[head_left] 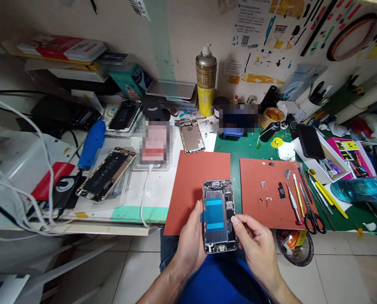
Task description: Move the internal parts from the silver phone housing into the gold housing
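An opened phone (pixel 220 217) is held above the front edge of the bench, its inside facing up. Blue adhesive strips (pixel 214 214) lie over its silver battery bay, with circuit parts along the top and right side. My left hand (pixel 191 236) is closed around its left edge and underside, thumb along the side. At the right edge, my right hand (pixel 254 240) has its thumb and curled fingers pressed together on the frame near a small black part. Whether a tiny piece sits in that pinch I cannot make out. Beneath and behind the phone lies a reddish-brown mat (pixel 197 181).
To the right, a second mat (pixel 258 198) carries small phone parts, screwdrivers and scissors (pixel 314 219). Another opened phone (pixel 107 174) lies left, and a bare phone housing (pixel 192 136) behind. A spray can (pixel 206 80) stands near the wall. Below is a waste basket (pixel 297 253).
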The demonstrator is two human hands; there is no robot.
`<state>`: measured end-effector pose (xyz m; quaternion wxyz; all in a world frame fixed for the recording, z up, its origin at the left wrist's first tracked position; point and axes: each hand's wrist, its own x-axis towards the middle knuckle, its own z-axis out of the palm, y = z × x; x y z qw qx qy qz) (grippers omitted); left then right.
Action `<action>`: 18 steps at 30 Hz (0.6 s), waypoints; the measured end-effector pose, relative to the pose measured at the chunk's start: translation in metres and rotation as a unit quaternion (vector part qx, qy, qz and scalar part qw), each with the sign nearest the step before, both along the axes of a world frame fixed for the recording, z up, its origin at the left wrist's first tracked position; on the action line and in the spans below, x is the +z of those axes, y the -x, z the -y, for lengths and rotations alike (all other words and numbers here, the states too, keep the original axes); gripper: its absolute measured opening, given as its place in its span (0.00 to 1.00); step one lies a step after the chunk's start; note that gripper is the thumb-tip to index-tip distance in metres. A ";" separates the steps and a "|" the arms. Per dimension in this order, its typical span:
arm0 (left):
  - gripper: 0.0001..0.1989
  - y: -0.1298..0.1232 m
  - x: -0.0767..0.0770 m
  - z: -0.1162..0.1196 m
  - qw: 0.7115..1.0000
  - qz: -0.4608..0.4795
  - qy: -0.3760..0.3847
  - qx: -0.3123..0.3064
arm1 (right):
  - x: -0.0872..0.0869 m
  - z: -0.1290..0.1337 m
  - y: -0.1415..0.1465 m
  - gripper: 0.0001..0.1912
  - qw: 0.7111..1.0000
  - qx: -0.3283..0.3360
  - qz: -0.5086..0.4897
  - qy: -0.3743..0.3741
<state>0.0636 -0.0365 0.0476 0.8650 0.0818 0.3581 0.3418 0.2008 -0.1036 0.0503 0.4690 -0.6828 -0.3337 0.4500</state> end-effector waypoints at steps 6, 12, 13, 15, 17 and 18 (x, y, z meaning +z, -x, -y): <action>0.24 0.041 -0.018 -0.010 0.903 -0.327 -0.259 0.107 | -0.015 -0.013 -0.003 0.27 0.998 0.016 0.041 0.045; 0.31 0.074 -0.025 -0.026 0.547 -0.446 -0.689 -0.163 | -0.022 -0.025 0.003 0.28 0.992 0.027 0.120 0.043; 0.32 0.073 -0.025 -0.030 0.510 -0.442 -0.714 -0.186 | -0.022 -0.025 0.004 0.28 0.991 0.030 0.128 0.040; 0.32 0.068 -0.024 -0.038 0.460 -0.440 -0.743 -0.209 | -0.019 -0.022 0.005 0.26 0.988 0.028 0.151 0.027; 0.33 0.065 -0.024 -0.044 0.430 -0.433 -0.761 -0.222 | -0.013 -0.015 -0.002 0.22 0.980 0.010 0.197 0.003; 0.35 0.064 -0.025 -0.046 0.419 -0.431 -0.766 -0.227 | -0.010 -0.010 -0.009 0.20 0.973 -0.003 0.232 -0.012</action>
